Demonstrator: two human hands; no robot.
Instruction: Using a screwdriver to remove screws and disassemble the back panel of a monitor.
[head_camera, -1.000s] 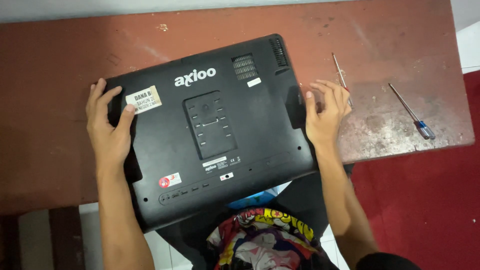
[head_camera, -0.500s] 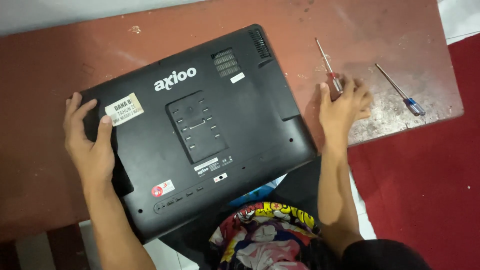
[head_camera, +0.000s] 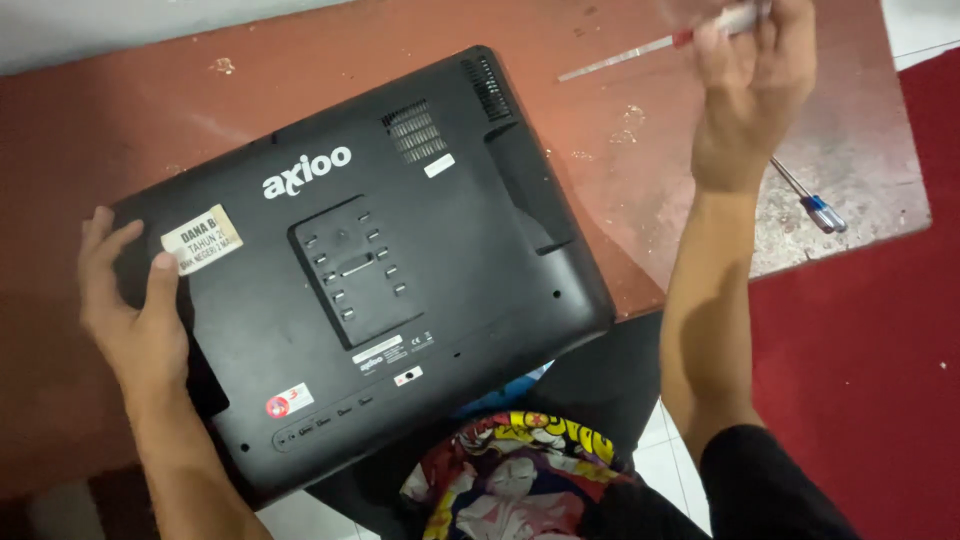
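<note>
Worn reddish-brown table (head_camera: 300, 80), red carpet (head_camera: 860, 350), white tiled floor (head_camera: 665, 450), pale wall (head_camera: 120, 30)

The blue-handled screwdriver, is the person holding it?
No, the blue-handled screwdriver lies alone on the worn red table, while the right hand holds a red-handled screwdriver.
</note>
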